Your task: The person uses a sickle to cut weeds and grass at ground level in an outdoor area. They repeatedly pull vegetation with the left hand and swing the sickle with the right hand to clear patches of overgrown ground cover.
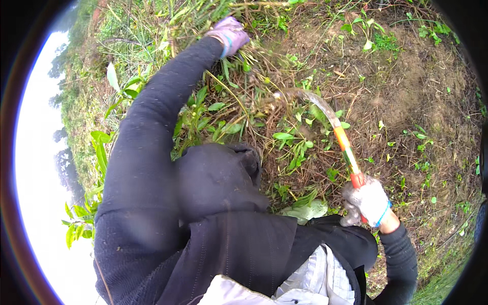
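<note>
My right hand [366, 200], in a soiled white glove with a blue band at the wrist, is closed round the red end of a sickle's handle [347, 150]. The handle is orange, green and red. The sickle's curved metal blade [318, 102] arcs to the upper left, its tip blurred among cut stems and weeds. At the upper left, my left hand [230, 36], in a pink-purple glove, is closed round a clump of long grass and weeds [253, 57]. Its fingertips are partly hidden by the glove's back and the stems.
Leafy weeds [217, 118] grow between my left arm and the blade. Brown soil [411, 87] with dry stalks and small green plants spreads to the right. A broad-leaved plant [100, 152] stands beside my left arm. A pale object [307, 211] lies by my dark-clothed knee.
</note>
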Action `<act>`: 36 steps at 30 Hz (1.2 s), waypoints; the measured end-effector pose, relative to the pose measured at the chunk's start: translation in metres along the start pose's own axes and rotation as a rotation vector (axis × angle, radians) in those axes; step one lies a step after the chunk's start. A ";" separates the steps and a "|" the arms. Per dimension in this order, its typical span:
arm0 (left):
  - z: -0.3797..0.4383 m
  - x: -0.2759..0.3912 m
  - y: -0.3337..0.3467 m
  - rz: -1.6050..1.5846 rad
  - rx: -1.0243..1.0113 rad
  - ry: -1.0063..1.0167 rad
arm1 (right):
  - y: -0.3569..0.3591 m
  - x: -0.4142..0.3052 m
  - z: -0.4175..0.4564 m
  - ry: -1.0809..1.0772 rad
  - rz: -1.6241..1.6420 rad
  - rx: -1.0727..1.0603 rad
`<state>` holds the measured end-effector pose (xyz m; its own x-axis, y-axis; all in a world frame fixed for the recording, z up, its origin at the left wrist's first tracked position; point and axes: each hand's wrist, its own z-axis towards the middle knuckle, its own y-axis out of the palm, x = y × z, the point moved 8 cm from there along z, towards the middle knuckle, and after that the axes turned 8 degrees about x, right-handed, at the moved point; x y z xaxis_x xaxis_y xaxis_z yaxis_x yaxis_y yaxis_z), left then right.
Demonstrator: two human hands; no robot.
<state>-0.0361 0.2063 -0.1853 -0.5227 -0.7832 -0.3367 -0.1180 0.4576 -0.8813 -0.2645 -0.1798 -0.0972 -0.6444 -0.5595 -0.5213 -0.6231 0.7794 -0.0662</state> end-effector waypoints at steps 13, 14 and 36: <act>-0.266 -0.075 0.118 -0.153 -0.083 -0.304 | 0.003 -0.028 0.041 -0.094 -0.251 0.144; -0.271 -0.069 0.131 -0.233 -0.154 -0.373 | -0.006 -0.021 0.048 -0.157 -0.319 0.163; 0.051 -0.008 0.043 0.160 -0.042 0.154 | 0.124 -0.069 0.180 0.043 0.170 0.035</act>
<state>0.0059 0.2103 -0.2373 -0.6597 -0.6271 -0.4140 -0.0568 0.5910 -0.8047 -0.2172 0.0062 -0.2228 -0.7580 -0.4295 -0.4909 -0.4880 0.8728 -0.0101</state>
